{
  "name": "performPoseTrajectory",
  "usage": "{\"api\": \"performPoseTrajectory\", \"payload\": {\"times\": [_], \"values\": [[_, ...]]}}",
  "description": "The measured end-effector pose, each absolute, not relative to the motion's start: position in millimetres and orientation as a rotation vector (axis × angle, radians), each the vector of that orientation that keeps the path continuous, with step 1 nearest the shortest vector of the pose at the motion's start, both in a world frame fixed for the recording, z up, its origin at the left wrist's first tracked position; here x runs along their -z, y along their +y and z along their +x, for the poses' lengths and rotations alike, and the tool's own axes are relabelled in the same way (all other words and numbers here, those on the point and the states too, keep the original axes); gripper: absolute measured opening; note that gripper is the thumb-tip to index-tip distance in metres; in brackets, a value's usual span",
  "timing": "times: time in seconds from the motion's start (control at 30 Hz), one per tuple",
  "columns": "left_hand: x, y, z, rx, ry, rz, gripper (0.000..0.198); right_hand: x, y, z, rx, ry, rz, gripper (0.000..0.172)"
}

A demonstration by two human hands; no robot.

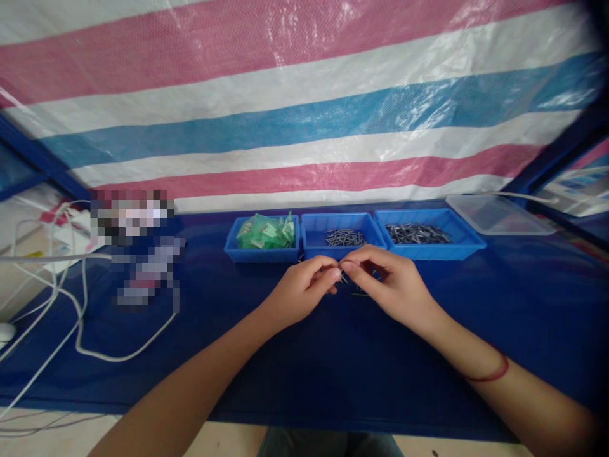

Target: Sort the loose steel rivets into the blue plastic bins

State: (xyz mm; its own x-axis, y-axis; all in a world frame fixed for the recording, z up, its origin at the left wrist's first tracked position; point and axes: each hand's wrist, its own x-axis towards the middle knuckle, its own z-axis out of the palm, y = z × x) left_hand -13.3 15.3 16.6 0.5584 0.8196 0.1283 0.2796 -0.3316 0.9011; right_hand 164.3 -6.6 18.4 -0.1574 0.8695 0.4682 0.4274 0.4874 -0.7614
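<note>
My left hand (304,287) and my right hand (392,279) meet fingertip to fingertip over the blue table, just in front of the middle bin. Both are closed in a pinch; whatever is between the fingers is too small and covered to make out. Beneath and behind the fingers, a few thin metal pins (361,294) show on the table, partly hidden by my right hand. Behind my hands stands the middle blue bin (311,223), with a small heap of thin metal pins or nails (346,238) in it.
To the left, another blue bin (261,256) holds green plastic packets (266,232). The right blue bin (459,231) has many darker metal pins (419,233). A translucent lid (499,214) lies at far right. White cables (102,357) loop over the table's left side, near blurred items.
</note>
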Motion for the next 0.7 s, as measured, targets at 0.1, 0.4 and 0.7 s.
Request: {"api": "performPoseTrajectory", "payload": {"times": [0.1, 0.4, 0.7], "values": [[-15.6, 16.1, -13.7, -0.705, 0.888, 1.895, 0.023, -19.3, -7.0, 164.2, -0.556, -1.778, -1.108, 0.017], [-14.2, 13.9, -11.9, -0.699, 0.922, 1.938, 0.018, -18.6, -7.9, 163.8, -0.59, -1.84, -1.071, 0.017], [-15.5, 20.4, -16.0, -0.955, 0.962, 1.839, 0.019, -18.8, -5.3, 167.7, -0.553, -1.883, -1.082, 0.013]]}}
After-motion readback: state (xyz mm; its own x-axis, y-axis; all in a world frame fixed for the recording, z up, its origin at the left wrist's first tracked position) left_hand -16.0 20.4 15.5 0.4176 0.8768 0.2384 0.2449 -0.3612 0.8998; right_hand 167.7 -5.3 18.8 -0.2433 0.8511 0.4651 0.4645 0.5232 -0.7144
